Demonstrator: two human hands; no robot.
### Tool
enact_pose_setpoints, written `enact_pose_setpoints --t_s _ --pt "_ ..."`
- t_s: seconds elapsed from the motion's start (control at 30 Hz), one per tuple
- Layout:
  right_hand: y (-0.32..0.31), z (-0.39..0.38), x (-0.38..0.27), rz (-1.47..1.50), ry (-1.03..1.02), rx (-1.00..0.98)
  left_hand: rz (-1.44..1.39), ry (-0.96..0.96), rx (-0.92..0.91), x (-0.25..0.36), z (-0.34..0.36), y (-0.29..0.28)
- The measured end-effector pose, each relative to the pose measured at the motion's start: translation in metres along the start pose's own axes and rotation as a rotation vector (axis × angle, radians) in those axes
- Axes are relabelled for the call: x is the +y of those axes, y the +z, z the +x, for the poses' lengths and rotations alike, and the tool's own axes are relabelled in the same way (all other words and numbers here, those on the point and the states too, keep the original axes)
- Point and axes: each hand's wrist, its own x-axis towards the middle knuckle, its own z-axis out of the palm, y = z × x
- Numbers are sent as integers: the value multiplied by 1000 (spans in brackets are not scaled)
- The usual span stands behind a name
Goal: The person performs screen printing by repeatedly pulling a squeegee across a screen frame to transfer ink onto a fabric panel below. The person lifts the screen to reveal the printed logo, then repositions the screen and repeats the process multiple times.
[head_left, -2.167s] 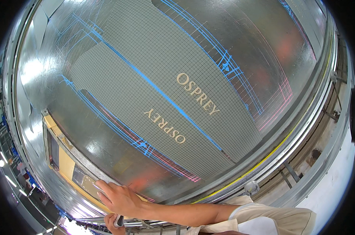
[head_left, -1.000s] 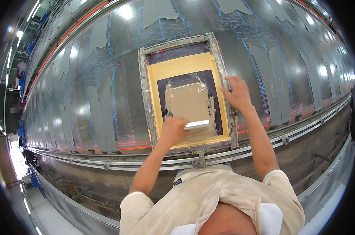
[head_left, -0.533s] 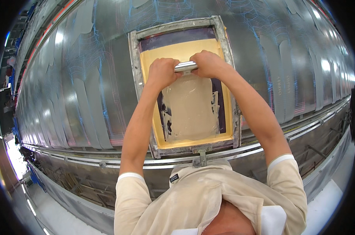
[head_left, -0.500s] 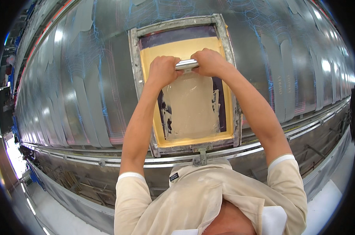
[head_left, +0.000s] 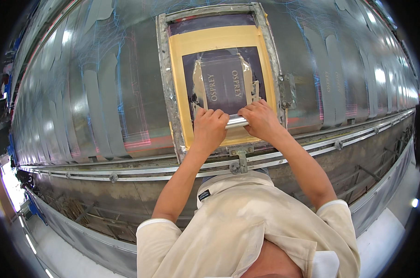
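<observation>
Both my hands grip a silver-handled squeegee (head_left: 236, 121), my left hand (head_left: 210, 127) at its left end and my right hand (head_left: 261, 120) at its right end. It rests across the near part of a screen-printing frame (head_left: 165, 83), and its blade is hidden by the handle and my fingers. Yellow tape (head_left: 210, 39) borders the screen's dark purple mesh (head_left: 225, 83), where pale lettering shows in the middle. Cream-coloured ink (head_left: 198, 79) lies in streaks along both sides of the mesh.
The frame lies on a long, dark printing table (head_left: 140, 92) with grey cut pieces (head_left: 98, 106) in rows on both sides. A metal rail (head_left: 140, 176) runs along the near edge, with a bracket (head_left: 239, 160) at the frame. A hinge-like metal plate (head_left: 287, 91) sits at the frame's right.
My hands have drawn the squeegee toward me, from the far part of the screen to its near end. The cream ink that covered the middle is gone, and the dark mesh with lettering shows.
</observation>
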Motion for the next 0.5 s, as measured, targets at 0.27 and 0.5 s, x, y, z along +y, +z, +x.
enact_pose_setpoints --t_s 0.27,0.5 --pt "-53 100 43 -99 97 -269 65 -41 -181 -56 98 -22" --pt "-81 190 86 2 158 -285 76 -102 -200 -102 185 -38"
